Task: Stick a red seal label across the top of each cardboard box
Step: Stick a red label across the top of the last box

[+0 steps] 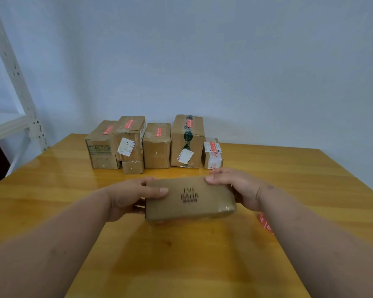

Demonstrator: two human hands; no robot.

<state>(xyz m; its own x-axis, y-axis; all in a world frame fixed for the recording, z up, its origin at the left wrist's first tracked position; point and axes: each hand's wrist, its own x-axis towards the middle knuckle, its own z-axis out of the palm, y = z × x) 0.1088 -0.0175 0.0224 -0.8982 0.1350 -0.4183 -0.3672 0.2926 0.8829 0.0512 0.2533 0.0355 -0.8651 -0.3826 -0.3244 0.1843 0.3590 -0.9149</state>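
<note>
Head view is showing a flat cardboard box point(190, 198) sitting at the middle of the wooden tabletop point(310, 173), its printed top facing up and bare of any red label. Both hands are gripping it by the short ends. The left hand point(127, 196) is curling round the 9 o'clock end, thumb lying along the top face. The right hand point(239, 188) is wrapping the 3 o'clock end, fingers reaching over the far top corner. Whether the box is resting on the wood or riding just above it, I cannot tell.

At 12 o'clock a row of cardboard boxes point(156, 145) is standing along the far edge of the tabletop, close to the wall point(202, 61); several are already wearing a red seal label point(159, 132) on top, and a small carton point(132, 167) is sitting in front of the row, just beside its neighbours. A strip of bare wood is lying between this row and the held box.

At 4 o'clock, a red strip of labels point(265, 222) is peeking out beside the right forearm, lying on the wood. At 10 o'clock a white metal shelf point(11, 67) is standing off the tabletop's left edge. Wood is stretching bare toward 6 o'clock between the forearms, and out to the right edge at 3 o'clock.
</note>
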